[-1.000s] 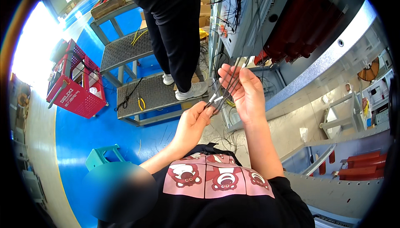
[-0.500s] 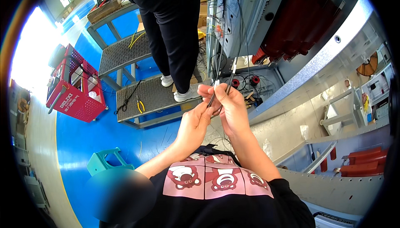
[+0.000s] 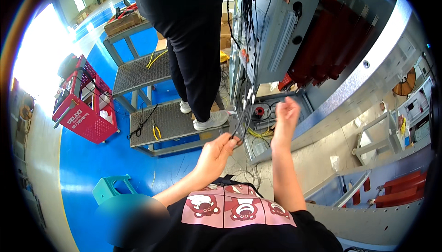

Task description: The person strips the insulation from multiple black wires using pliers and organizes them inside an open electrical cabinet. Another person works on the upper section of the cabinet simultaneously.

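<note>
My left hand (image 3: 214, 159) is closed in a pinch on a bundle of thin black wires (image 3: 241, 130). The wires run up from my fingers toward the grey cabinet (image 3: 274, 35), and white sleeves (image 3: 249, 96) sit on several of them. To the right, my right hand (image 3: 285, 122) is raised apart from the bundle, its fingers curled together. Whether anything small is inside those fingers cannot be made out. More black wires (image 3: 249, 12) hang down the cabinet's left side. Yellow wires (image 3: 260, 133) lie near its base, beside a red spool (image 3: 259, 111).
A person in dark trousers (image 3: 195, 58) stands on the metal steps (image 3: 177, 134), where yellow-handled pliers (image 3: 156, 131) lie. At left are a red tool cart (image 3: 85, 118) and a teal stool (image 3: 110, 187). A metal frame edge (image 3: 354, 79) slants along the right.
My right hand has let go of the wires and moved right, away from my left hand. The left hand keeps its pinch, slightly lower. The view has shifted a little.
</note>
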Demonstrator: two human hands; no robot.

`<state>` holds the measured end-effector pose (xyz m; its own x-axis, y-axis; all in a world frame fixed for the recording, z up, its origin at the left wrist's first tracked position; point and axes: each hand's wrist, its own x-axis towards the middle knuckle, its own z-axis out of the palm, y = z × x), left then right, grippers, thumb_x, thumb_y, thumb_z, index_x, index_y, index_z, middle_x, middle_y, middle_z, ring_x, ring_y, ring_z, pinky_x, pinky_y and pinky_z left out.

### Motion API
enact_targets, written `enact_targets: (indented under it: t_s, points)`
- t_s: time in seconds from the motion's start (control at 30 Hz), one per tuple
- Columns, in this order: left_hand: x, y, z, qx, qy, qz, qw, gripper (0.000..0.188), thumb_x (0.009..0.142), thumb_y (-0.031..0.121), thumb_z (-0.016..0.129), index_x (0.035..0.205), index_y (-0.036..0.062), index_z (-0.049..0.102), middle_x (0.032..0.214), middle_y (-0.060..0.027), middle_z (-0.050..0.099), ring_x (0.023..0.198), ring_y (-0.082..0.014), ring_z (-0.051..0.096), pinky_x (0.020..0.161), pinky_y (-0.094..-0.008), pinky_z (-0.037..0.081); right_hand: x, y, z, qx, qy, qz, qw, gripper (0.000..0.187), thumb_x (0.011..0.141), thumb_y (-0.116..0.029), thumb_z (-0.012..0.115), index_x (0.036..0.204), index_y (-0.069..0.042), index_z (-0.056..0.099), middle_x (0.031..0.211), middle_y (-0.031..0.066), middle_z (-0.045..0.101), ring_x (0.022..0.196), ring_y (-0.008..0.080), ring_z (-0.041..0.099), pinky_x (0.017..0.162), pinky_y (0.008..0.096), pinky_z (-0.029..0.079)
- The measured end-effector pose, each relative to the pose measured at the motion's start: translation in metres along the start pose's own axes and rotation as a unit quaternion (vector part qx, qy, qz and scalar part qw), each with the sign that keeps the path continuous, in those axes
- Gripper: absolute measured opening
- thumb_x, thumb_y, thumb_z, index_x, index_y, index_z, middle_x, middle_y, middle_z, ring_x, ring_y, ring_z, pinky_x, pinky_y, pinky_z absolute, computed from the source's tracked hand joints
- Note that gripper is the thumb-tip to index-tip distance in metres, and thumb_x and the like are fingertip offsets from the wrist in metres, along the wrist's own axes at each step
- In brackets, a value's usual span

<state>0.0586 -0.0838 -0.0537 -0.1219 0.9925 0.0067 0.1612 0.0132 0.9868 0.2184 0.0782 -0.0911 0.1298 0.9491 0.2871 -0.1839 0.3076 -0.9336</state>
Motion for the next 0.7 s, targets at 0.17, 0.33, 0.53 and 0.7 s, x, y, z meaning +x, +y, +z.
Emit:
enact_targets:
  t_s: [0.17,0.33,0.53,0.7]
  points:
    - [0.0,0.001,0.002,0.052,-0.03,0.027,0.998,0.023,0.102,0.018,0.049,0.103,-0.0024,0.06,0.074,-0.0015,0.053,0.068,-0.008,0.044,0.061,-0.0251,0.041,-0.031,0.021,0.042,0.175,-0.221,0.239,0.929,0.058,0.096,-0.028,0.062,0.144,-0.006,0.037,0.134,0.0066,0.053,0.116,0.0152,0.053,0.095,0.0282,0.041]
    - [0.001,0.005,0.0,0.079,-0.056,0.025,0.995,0.017,0.098,0.013,0.054,0.104,-0.0021,0.059,0.071,-0.0065,0.053,0.066,-0.0107,0.043,0.059,-0.0291,0.041,-0.048,0.018,0.057,0.233,-0.296,0.303,0.875,0.046,0.095,-0.021,0.064,0.137,-0.01,0.049,0.123,0.0038,0.061,0.113,0.0128,0.055,0.09,0.0254,0.042]
    - [-0.003,0.006,-0.001,0.104,-0.074,0.05,0.991,0.019,0.094,0.013,0.061,0.103,-0.0026,0.06,0.076,-0.0124,0.062,0.067,-0.017,0.053,0.061,-0.0321,0.044,-0.053,0.023,0.058,0.29,-0.342,0.299,0.842,0.026,0.094,-0.015,0.065,0.119,-0.008,0.061,0.12,0.0059,0.064,0.111,0.0124,0.057,0.094,0.0277,0.045]
    - [0.0,0.005,-0.017,0.13,0.002,0.042,0.991,0.019,0.094,0.011,0.061,0.105,-0.0031,0.058,0.079,-0.0146,0.062,0.068,-0.018,0.056,0.065,-0.0313,0.046,-0.08,0.023,0.032,0.29,-0.314,0.305,0.851,0.013,0.093,-0.009,0.064,0.105,-0.004,0.062,0.105,0.0078,0.068,0.092,0.013,0.064,0.082,0.0254,0.052]
